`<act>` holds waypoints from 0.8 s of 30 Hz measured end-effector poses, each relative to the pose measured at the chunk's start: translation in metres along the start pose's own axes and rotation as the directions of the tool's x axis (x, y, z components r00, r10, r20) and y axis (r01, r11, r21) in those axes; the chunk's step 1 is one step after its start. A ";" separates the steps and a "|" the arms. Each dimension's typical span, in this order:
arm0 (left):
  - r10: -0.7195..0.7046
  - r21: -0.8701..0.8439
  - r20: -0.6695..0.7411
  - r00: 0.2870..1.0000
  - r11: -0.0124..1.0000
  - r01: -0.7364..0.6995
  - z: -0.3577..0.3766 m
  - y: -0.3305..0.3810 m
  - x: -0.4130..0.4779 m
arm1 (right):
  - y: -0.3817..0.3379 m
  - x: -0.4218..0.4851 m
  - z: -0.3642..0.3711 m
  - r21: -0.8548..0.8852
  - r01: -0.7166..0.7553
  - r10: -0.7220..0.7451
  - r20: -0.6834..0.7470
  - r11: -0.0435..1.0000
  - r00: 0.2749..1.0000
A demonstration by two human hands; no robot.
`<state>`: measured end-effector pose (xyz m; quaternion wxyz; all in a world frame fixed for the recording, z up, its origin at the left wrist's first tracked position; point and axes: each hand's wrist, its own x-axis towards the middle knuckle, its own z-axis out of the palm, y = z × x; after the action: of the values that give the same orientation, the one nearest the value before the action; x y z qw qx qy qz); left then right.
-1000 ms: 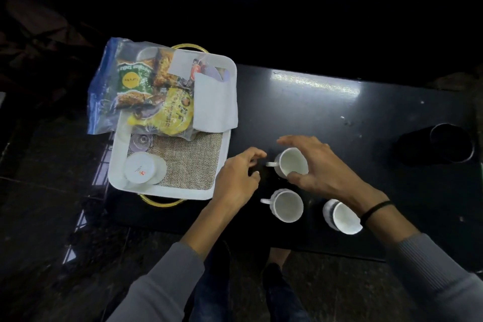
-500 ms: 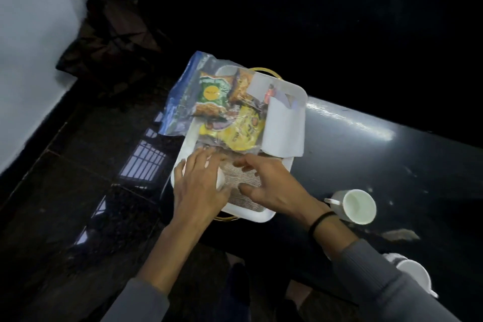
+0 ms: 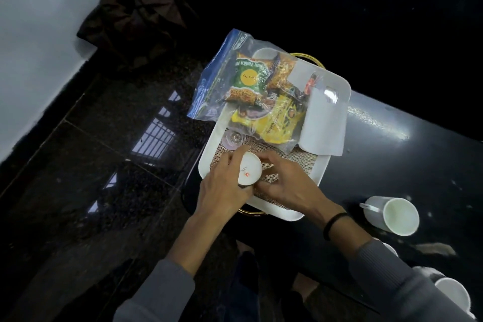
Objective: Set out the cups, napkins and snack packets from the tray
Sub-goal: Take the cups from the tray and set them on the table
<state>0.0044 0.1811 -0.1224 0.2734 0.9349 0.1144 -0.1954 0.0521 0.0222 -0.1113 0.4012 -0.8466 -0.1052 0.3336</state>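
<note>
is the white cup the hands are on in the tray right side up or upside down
Upside down. The white cup shows its flat closed base with a small red mark, not an open mouth, on the tray, left hand and right hand around it.

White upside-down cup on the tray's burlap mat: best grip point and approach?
Probably the round side wall of the white upside-down cup, pinched from opposite sides, coming from above. Its flat base faces up, so the rim sits on the woven burlap mat and cannot be hooked. The left hand and right hand already flank it. No handle shows.
</note>
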 end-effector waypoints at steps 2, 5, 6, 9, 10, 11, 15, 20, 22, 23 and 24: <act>0.025 -0.015 -0.023 0.999 1.000 -0.025 0.003 0.006 0.001 | 0.003 -0.003 -0.006 0.020 -0.015 0.016 -0.019 1.000 1.000; -0.008 -0.173 -0.065 0.998 0.985 -0.003 0.006 0.015 0.002 | 0.008 -0.013 -0.017 0.073 -0.055 0.059 -0.050 0.996 0.997; -0.034 -0.252 -0.066 0.997 0.968 0.016 0.006 0.017 0.001 | 0.011 -0.017 -0.020 0.101 -0.067 0.074 -0.065 0.993 0.995; -0.102 -0.426 -0.002 0.995 0.900 0.091 0.005 0.026 -0.002 | 0.021 -0.027 -0.032 0.203 -0.094 0.121 -0.126 0.975 0.985; -0.111 -0.455 0.028 0.993 0.884 0.111 0.005 0.029 -0.003 | 0.024 -0.030 -0.035 0.238 -0.095 0.133 -0.149 0.967 0.980; -0.116 -0.482 0.050 0.992 0.867 0.125 0.004 0.033 -0.005 | 0.026 -0.033 -0.039 0.266 -0.095 0.143 -0.169 0.959 0.975; -0.081 -0.648 0.092 0.992 0.752 0.121 0.005 0.057 -0.009 | 0.035 -0.049 -0.054 0.422 -0.081 0.170 -0.177 0.903 0.969; 0.044 -0.773 0.183 0.982 0.623 0.116 0.016 0.100 -0.013 | 0.046 -0.078 -0.082 0.687 -0.102 0.214 -0.080 0.719 0.974; 0.102 -0.805 0.204 0.974 0.584 0.107 0.024 0.120 -0.015 | 0.054 -0.093 -0.096 0.713 -0.102 0.245 -0.101 0.694 0.964; 0.129 -0.821 0.219 0.967 0.560 0.111 0.030 0.131 -0.017 | 0.059 -0.101 -0.103 0.713 -0.096 0.259 -0.124 0.695 0.958; 0.154 -0.826 0.237 0.959 0.551 0.116 0.036 0.142 -0.019 | 0.065 -0.110 -0.111 0.706 -0.088 0.269 -0.150 0.703 0.951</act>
<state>0.0223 0.0425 -0.0762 0.6989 0.6563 0.1429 -0.2458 0.0350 -0.1375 -0.0565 0.6630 -0.6755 0.1594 0.2805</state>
